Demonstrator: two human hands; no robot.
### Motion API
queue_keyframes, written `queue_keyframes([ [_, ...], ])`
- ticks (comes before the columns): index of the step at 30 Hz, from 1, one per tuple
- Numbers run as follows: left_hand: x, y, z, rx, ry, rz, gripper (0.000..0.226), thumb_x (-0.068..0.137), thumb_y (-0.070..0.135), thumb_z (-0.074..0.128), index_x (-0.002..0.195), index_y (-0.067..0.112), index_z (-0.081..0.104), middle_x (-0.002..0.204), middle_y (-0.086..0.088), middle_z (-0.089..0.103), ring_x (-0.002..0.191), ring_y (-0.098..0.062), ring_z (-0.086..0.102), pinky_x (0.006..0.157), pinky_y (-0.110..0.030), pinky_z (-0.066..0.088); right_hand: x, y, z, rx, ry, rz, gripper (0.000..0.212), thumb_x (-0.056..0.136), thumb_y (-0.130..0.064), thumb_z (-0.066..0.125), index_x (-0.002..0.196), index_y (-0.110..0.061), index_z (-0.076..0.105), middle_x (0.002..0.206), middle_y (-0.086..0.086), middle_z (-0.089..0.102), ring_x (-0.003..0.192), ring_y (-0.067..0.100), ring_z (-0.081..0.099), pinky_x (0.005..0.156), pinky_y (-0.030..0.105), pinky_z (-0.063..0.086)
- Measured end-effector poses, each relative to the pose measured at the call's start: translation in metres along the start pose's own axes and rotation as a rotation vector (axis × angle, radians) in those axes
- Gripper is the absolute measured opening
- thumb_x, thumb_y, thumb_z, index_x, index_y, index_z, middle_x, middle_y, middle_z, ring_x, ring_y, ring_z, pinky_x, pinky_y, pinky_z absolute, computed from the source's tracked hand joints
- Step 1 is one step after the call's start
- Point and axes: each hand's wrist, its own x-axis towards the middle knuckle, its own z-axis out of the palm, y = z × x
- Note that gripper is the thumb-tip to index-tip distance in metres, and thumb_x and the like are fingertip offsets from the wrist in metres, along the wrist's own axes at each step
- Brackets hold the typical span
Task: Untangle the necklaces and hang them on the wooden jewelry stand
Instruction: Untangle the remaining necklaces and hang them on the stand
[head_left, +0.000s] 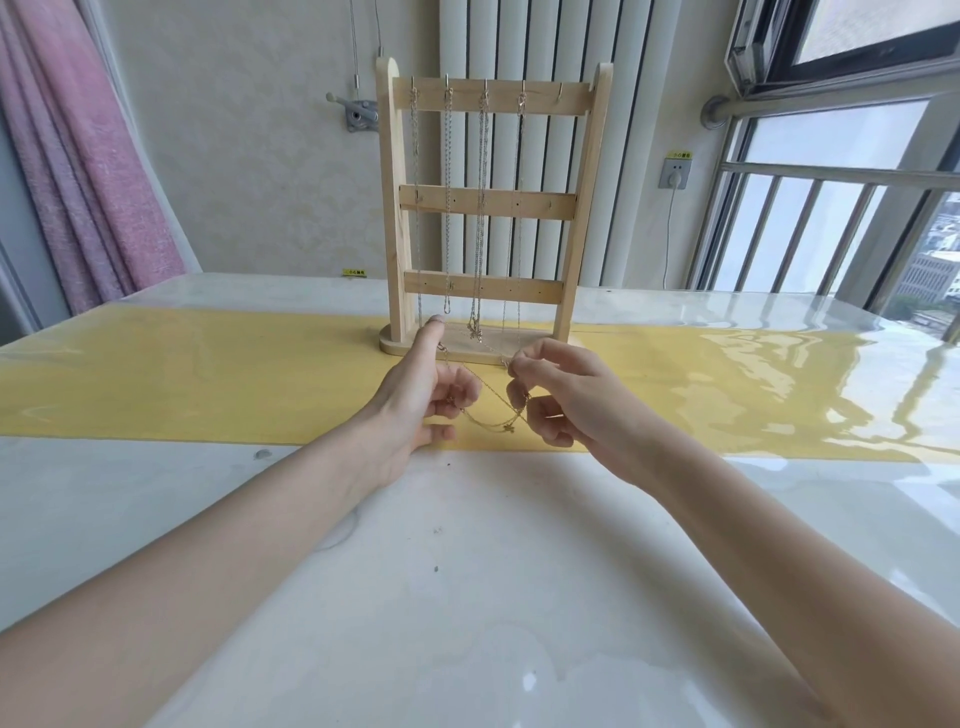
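Four necklaces (483, 208) already hung on the stand (491, 200); last gold chain (493, 410) (still looped) was pinched between left hand (421, 395) and right hand (558, 397), one hook (560, 92) free.

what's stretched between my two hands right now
In the head view, a thin gold necklace spans from the left hand to the right hand, sagging above the yellow strip.

I work a thin gold metal chain (491, 410) before a pale matt wooden stand (587, 171) on a glossy white tabletop (467, 571).
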Motion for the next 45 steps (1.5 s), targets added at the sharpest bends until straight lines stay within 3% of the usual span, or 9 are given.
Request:
queue_keyframes([
  [6,0.003,-0.002,0.001,-0.232,0.169,0.069,0.047,0.099,0.035,0.036,0.063,0.010,0.054,0.065,0.000,0.052,0.062,-0.014,0.045,0.059,-0.027,0.048,0.000,0.001,0.001,0.047,0.017,-0.042,0.013,0.100,-0.014,0.045,0.088,-0.009,0.049,0.071,0.004,0.054,0.050,0.017,0.047,0.041,0.021,0.030],
  [11,0.002,0.001,0.001,-0.461,0.140,0.058,0.043,0.100,0.033,0.040,0.071,0.004,0.053,0.083,-0.011,0.054,0.074,-0.024,0.061,0.067,-0.028,0.058,0.000,0.001,0.001,0.064,-0.045,-0.057,0.018,0.100,-0.013,0.046,0.083,-0.010,0.050,0.071,0.002,0.055,0.052,0.016,0.048,0.042,0.021,0.030],
  [18,0.000,0.001,0.001,-0.338,0.057,0.025,0.052,0.090,0.056,0.045,0.092,0.006,0.056,0.092,-0.011,0.062,0.084,-0.024,0.063,0.084,-0.033,0.055,0.000,0.001,0.000,0.081,0.008,-0.075,0.017,0.101,-0.012,0.043,0.085,-0.010,0.048,0.075,0.003,0.058,0.048,0.014,0.046,0.039,0.019,0.029],
  [24,-0.001,0.001,0.001,-0.242,-0.021,-0.032,0.060,0.089,0.064,0.033,0.090,0.012,0.064,0.106,-0.008,0.066,0.103,-0.024,0.060,0.096,-0.040,0.045,0.000,0.001,0.001,0.090,0.018,-0.094,0.018,0.100,-0.011,0.045,0.083,-0.009,0.049,0.087,0.003,0.060,0.051,0.016,0.051,0.041,0.022,0.033],
  [28,-0.004,0.006,0.001,-0.376,-0.032,0.032,0.047,0.098,0.046,0.033,0.083,0.010,0.060,0.081,-0.005,0.067,0.077,-0.017,0.068,0.087,-0.034,0.048,0.001,0.002,-0.002,0.082,0.050,-0.085,0.017,0.099,-0.010,0.046,0.082,-0.009,0.052,0.077,0.005,0.058,0.054,0.017,0.052,0.044,0.023,0.034],
  [32,-0.008,0.010,0.003,-0.408,-0.081,0.000,0.053,0.098,0.048,0.031,0.076,0.007,0.057,0.055,-0.002,0.050,0.044,-0.012,0.047,0.058,-0.027,0.056,0.002,0.003,-0.003,0.128,-0.006,-0.060,0.020,0.097,-0.010,0.049,0.079,-0.012,0.056,0.072,0.002,0.062,0.070,0.013,0.055,0.059,0.022,0.044],
  [36,-0.009,0.013,0.002,-0.314,-0.140,0.047,0.050,0.098,0.047,0.029,0.086,0.012,0.061,0.055,0.002,0.044,0.044,-0.010,0.028,0.043,-0.018,0.036,0.004,0.008,-0.004,0.242,-0.020,0.024,0.015,0.099,-0.015,0.046,0.085,-0.013,0.052,0.075,0.004,0.066,0.078,0.016,0.059,0.074,0.029,0.044],
  [41,-0.011,0.015,0.001,-0.301,-0.214,0.109,0.040,0.098,0.050,0.031,0.116,0.028,0.058,0.071,0.001,0.054,0.043,-0.008,0.038,0.035,-0.014,0.029,0.003,0.011,0.003,0.296,-0.161,0.078,0.013,0.101,-0.012,0.040,0.089,-0.010,0.046,0.076,0.008,0.062,0.078,0.022,0.068,0.079,0.032,0.042],
  [45,-0.010,0.017,-0.005,-0.238,-0.195,0.162,0.038,0.097,0.050,0.032,0.116,0.031,0.057,0.073,0.002,0.052,0.044,-0.007,0.038,0.034,-0.014,0.020,0.002,0.007,0.000,0.269,-0.243,0.091,0.016,0.100,-0.011,0.043,0.086,-0.011,0.051,0.077,0.006,0.062,0.064,0.017,0.060,0.062,0.024,0.049],
])
